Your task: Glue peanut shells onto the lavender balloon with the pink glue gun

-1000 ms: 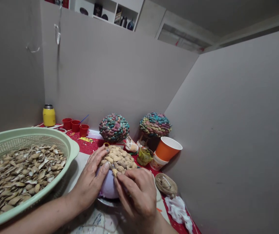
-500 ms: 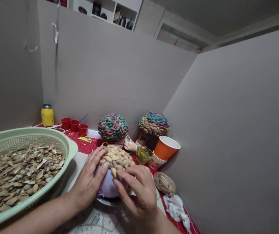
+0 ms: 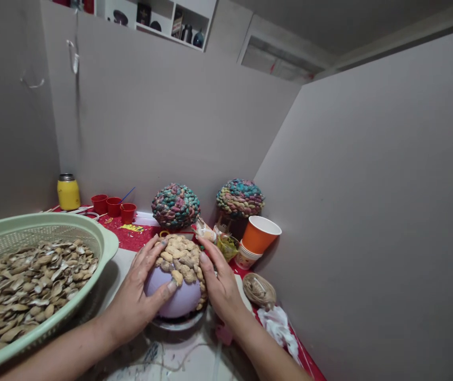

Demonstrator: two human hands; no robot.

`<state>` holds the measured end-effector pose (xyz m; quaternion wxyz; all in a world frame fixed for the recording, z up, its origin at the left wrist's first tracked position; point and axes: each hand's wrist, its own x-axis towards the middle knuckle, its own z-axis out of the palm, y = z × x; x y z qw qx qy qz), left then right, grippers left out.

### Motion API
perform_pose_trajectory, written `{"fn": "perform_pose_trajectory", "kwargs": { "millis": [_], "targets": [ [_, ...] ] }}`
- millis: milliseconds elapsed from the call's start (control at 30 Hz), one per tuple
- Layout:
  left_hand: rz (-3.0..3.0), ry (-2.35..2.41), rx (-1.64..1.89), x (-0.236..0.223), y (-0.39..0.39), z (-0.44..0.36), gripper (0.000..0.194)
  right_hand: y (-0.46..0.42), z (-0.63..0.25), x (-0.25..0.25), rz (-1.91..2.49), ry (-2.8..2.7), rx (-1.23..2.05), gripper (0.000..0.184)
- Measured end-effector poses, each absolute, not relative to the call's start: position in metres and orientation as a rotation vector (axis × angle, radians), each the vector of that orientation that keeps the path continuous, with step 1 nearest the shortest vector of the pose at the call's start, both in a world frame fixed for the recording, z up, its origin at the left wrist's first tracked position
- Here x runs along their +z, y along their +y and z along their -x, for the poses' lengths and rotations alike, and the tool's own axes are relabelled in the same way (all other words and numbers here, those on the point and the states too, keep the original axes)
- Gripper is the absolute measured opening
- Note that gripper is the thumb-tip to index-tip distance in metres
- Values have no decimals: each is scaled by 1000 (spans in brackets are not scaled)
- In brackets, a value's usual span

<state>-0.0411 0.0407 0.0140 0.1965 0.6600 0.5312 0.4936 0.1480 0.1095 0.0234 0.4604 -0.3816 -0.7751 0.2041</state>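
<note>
A lilac balloon (image 3: 182, 299), its upper part coated with peanut shells (image 3: 186, 254), rests in a shallow round dish (image 3: 178, 324) in front of me. My left hand (image 3: 141, 283) lies on the balloon's left side, thumb across the bare lilac front and close to the lowest shell, fingers along the shelled top. From the right, my right hand (image 3: 222, 280) cups the shelled side, with its fingers fairly straight. Between them the two hands hold the balloon. The palm sides of both hands are hidden.
On the left a green colander (image 3: 111, 246) holds many nut shells. Behind are red cups (image 3: 128, 213), a yellow jar (image 3: 68, 193) and two colourful shell-covered balls (image 3: 176, 205) (image 3: 240, 198). Rightward stand an orange paper cup (image 3: 256, 235), coiled twine (image 3: 259, 290) and white plastic (image 3: 279, 328). Grey panels enclose the table.
My right hand has left the shell at the front edge and moved up and back to the balloon's right side. My left thumb has slid down onto the bare front. The view has shifted slightly.
</note>
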Motion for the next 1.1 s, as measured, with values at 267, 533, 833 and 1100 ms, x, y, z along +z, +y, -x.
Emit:
{"fn": "perform_pose_trajectory", "kwargs": {
  "millis": [267,533,833,1100],
  "targets": [
    [-1895,1485,1413,10,44,42,60,109,-147,23,904,-1917,646,49],
    [-1941,1505,1399,15,43,41,62,107,-148,26,888,-1927,584,48],
    [-2062,1452,1313,26,44,44,72,106,-151,30,863,-1952,510,49],
    [-2119,1504,1326,26,45,43,69,105,-151,33,837,-1955,483,51]
  ]
}}
